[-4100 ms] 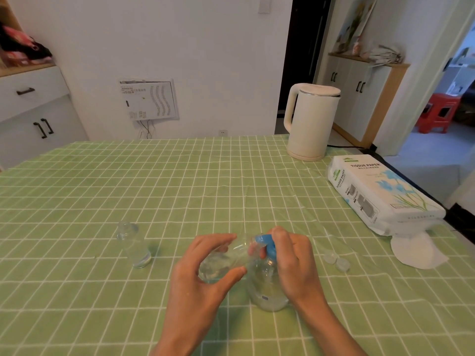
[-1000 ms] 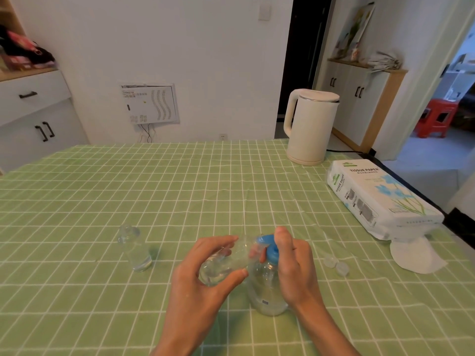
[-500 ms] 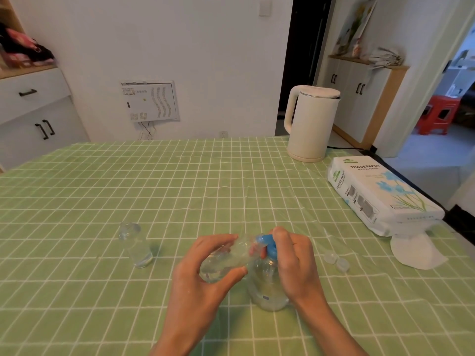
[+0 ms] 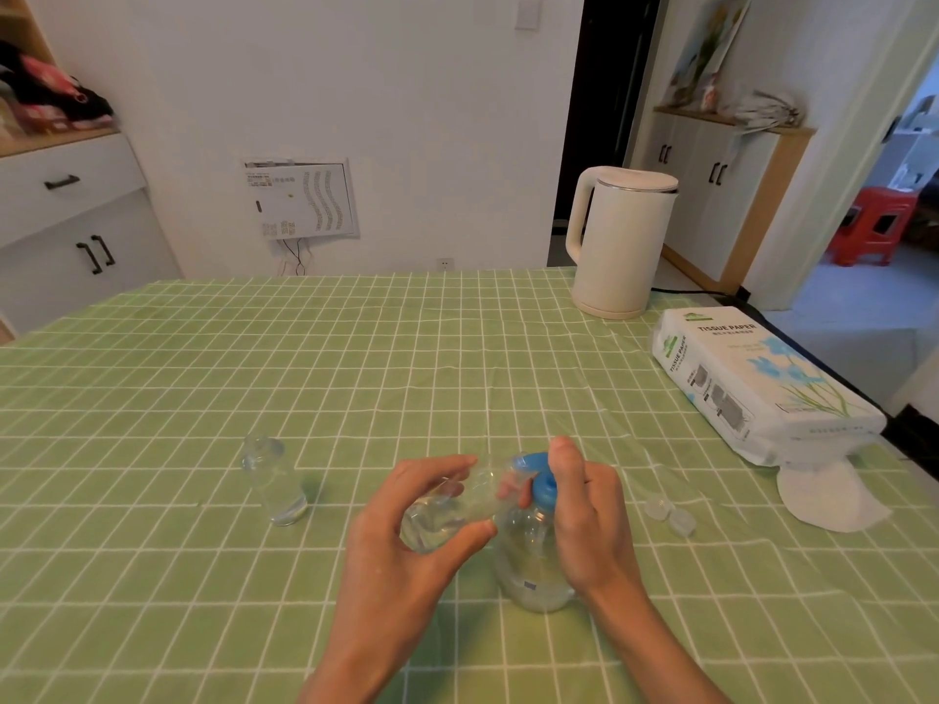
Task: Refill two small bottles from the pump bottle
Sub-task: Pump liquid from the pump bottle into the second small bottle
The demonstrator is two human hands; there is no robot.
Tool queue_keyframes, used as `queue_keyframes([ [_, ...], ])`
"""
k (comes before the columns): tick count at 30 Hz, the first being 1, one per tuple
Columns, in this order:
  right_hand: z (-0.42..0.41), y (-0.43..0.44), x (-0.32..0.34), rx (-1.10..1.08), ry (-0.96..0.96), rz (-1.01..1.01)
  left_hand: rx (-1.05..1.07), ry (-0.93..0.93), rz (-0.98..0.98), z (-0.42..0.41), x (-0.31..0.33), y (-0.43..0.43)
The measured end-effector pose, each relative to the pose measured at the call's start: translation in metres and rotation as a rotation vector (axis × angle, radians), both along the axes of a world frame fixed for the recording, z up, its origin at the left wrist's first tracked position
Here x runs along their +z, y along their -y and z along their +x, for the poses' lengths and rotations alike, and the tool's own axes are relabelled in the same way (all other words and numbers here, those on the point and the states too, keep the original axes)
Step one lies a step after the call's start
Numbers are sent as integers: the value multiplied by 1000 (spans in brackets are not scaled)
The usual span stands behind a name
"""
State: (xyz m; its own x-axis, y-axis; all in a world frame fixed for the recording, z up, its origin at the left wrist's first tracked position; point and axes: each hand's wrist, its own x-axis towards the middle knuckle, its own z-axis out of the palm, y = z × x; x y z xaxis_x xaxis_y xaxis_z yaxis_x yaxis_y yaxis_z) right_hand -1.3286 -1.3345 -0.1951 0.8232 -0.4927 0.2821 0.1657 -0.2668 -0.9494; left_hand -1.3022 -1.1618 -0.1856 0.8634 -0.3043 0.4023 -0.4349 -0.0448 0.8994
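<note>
A clear pump bottle (image 4: 533, 566) with a blue pump head (image 4: 538, 480) stands on the green checked tablecloth near the front. My right hand (image 4: 584, 520) wraps round its neck, with a finger lying on top of the pump head. My left hand (image 4: 401, 546) holds a small clear bottle (image 4: 452, 505) tilted on its side, its mouth against the blue nozzle. A second small clear bottle (image 4: 274, 480) stands upright, uncapped, to the left. Two small clear caps (image 4: 670, 515) lie to the right of the pump bottle.
A cream kettle (image 4: 617, 241) stands at the back right. A tissue paper pack (image 4: 757, 378) lies along the right edge, with a loose white tissue (image 4: 828, 495) in front of it. The tablecloth (image 4: 305, 358) covers the whole table.
Nothing has visibly changed. Both hands keep the same hold on the small bottle and the pump bottle; only the camera shifts slightly.
</note>
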Motion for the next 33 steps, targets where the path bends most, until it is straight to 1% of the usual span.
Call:
queue_keyframes([
  [7,0,1,1,-1,12,9,2,-2,7,0,1,0],
  [14,0,3,0,18,21,-35,11,3,35,0,-3,-1],
  [22,0,0,-1,6,-10,5,2,-5,10,-1,0,0],
  [33,0,2,-1,-3,11,9,15,8,26,0,-1,0],
])
